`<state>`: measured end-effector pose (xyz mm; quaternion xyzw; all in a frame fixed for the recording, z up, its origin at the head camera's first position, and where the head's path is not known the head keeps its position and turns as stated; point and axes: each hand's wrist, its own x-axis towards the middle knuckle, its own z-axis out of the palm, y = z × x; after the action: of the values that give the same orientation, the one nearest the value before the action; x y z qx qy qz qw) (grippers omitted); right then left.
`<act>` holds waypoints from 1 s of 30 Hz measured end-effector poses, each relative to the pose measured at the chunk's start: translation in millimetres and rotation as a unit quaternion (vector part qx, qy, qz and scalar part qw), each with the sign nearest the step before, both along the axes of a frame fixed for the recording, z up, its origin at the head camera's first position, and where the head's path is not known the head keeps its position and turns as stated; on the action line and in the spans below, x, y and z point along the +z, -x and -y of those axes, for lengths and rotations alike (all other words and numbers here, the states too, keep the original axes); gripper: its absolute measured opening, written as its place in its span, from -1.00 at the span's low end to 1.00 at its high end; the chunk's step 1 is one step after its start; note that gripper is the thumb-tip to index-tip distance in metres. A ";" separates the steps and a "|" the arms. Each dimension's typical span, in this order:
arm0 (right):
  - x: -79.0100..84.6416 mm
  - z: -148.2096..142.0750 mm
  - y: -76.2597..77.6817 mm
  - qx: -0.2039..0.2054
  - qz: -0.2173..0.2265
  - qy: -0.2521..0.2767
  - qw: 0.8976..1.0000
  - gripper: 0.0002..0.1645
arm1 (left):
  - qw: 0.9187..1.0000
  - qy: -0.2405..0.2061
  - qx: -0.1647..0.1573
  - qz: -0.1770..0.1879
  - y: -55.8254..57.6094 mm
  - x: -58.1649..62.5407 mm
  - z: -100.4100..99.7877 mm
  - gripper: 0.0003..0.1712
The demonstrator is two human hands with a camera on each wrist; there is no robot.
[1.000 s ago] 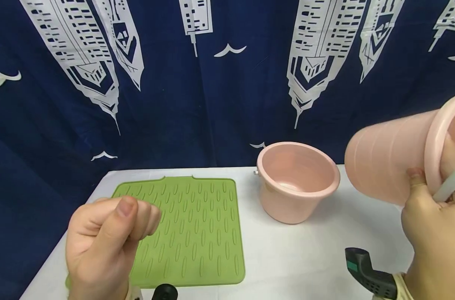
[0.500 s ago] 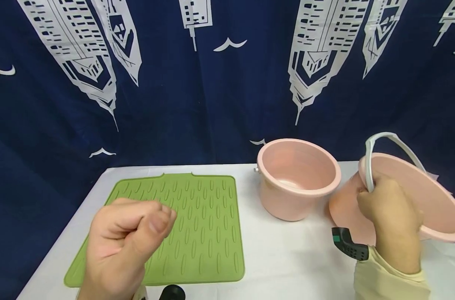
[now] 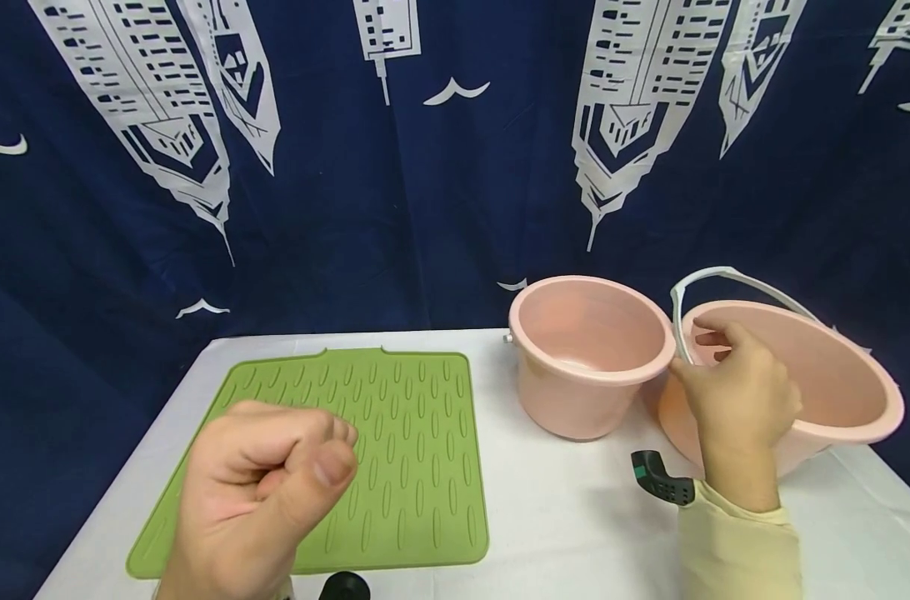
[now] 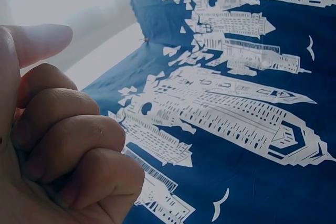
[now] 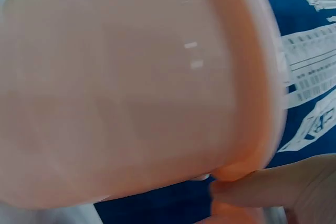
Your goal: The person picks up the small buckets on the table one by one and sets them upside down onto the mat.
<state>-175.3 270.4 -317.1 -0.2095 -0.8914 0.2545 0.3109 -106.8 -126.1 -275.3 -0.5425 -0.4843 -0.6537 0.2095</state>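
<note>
My left hand (image 3: 260, 492) is raised over the green mat (image 3: 395, 467), fingers curled into a fist around nothing. In the left wrist view its fingers (image 4: 79, 124) are folded to the palm, the thumb lying straighter. My right hand (image 3: 743, 392) grips the rim of a pink bucket (image 3: 852, 392) by its white handle (image 3: 758, 283), thumb outside and fingers within. This bucket leans right on the table. Just left of it stands a second pink bucket (image 3: 578, 408), upright. In the right wrist view the thumb (image 5: 247, 190) presses at the rim.
A white cloth (image 3: 552, 517) covers the table. Behind it hangs a dark blue curtain (image 3: 335, 217) with white building prints. A black wrist camera mount (image 3: 661, 479) sits beside the right sleeve (image 3: 740, 542).
My right hand brought the handled bucket from the raised right side down onto the table, then leftward beside the other bucket. Its lean has lessened. The left fist shifted slightly right.
</note>
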 end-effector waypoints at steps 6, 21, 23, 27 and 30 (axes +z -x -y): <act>4.7 -1.3 -5.5 0.070 0.052 -0.043 0.995 -0.42 | 1.000 0.008 0.002 -0.009 -8.4 19.1 -9.0 -0.48; 7.2 -1.8 -6.5 0.082 0.067 0.019 0.994 -0.39 | 0.999 0.023 0.028 -0.015 -11.9 22.7 -9.7 -0.44; 6.6 0.6 -4.4 0.070 0.022 0.044 0.996 -0.40 | 0.999 0.024 0.028 -0.019 -11.4 22.3 -9.5 -0.45; 10.6 2.4 -5.6 0.025 -0.077 0.099 0.992 -0.65 | 0.999 0.019 0.012 -0.032 -8.3 19.9 -10.1 -0.51; 12.5 4.1 -7.3 0.009 -0.135 0.133 0.982 -0.24 | 0.999 0.016 0.008 -0.032 -7.8 19.1 -10.5 -0.53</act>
<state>-167.9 266.3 -304.6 -0.2044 -0.8014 0.3994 0.3955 -99.0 -115.7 -256.2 -0.5628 -0.4923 -0.6261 0.2212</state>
